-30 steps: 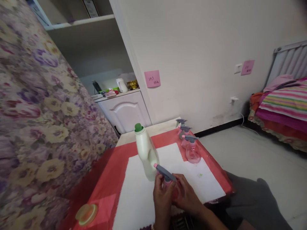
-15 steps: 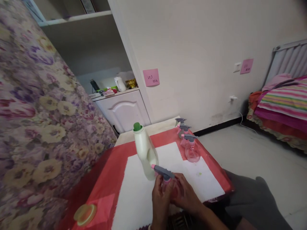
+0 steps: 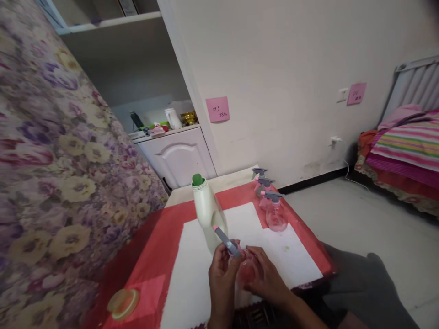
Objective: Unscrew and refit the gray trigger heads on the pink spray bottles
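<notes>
At the front of the table my left hand [image 3: 222,276] pinches the grey trigger spray head [image 3: 227,241] with the pink nozzle. My right hand [image 3: 269,281] is closed around the clear pink spray bottle [image 3: 247,269] just below it. The spray head tilts over the bottle's neck; whether it is fully off the neck, I cannot tell. Just beyond my left hand stands a pale green jug [image 3: 207,210], its mouth uncapped and a green piece showing in it. To the right, another clear pink spray bottle [image 3: 276,218] stands upright with its grey head on.
More spray bottles [image 3: 263,187] line up behind that one along the table's right edge. A white sheet [image 3: 188,274] lies on the red cloth [image 3: 151,249]. At the left front is a yellowish round lid [image 3: 125,304]. A floral curtain [image 3: 68,183] borders the table's left side.
The spray head in my left hand has tipped and shifted left relative to the bottle. My left hand has moved slightly left; my right hand stays around the bottle.
</notes>
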The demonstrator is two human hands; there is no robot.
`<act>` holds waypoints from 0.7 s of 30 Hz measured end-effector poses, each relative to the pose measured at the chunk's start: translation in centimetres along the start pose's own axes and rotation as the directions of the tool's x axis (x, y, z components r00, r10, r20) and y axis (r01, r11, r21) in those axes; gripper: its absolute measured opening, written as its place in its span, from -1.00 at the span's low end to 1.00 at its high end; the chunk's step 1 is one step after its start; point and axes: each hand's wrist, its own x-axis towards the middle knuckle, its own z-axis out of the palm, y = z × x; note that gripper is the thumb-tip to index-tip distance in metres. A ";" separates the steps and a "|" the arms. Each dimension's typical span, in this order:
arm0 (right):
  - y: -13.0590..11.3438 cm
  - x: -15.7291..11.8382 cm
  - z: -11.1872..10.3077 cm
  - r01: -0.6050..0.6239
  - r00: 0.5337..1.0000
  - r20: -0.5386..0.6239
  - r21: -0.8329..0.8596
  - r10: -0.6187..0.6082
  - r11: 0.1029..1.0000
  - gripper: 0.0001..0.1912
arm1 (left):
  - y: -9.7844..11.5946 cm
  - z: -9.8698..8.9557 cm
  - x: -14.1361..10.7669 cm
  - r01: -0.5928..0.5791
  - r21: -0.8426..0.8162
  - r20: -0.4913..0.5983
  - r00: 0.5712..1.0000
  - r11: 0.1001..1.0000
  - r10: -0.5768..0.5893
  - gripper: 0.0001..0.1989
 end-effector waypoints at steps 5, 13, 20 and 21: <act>0.0 -0.1 -0.1 0.011 1.000 0.011 0.004 -0.011 1.000 -0.15 | 1.8 -0.6 0.0 -0.012 -0.051 0.007 1.000 0.999 0.012 -0.62; 0.3 0.0 0.0 0.033 0.999 -0.001 -0.013 -0.033 0.999 -0.11 | 6.0 0.4 -1.5 -0.111 0.002 -0.068 0.992 0.994 0.111 -0.60; 0.6 -0.1 0.1 0.043 0.999 -0.005 -0.023 -0.043 0.999 -0.14 | 6.3 0.3 -2.1 -0.168 0.139 -0.081 0.980 0.976 0.180 -0.61; 0.7 -0.2 0.1 0.051 0.999 -0.003 -0.027 -0.051 0.998 -0.14 | 6.2 0.1 -2.1 -0.169 0.140 -0.062 0.982 0.976 0.179 -0.61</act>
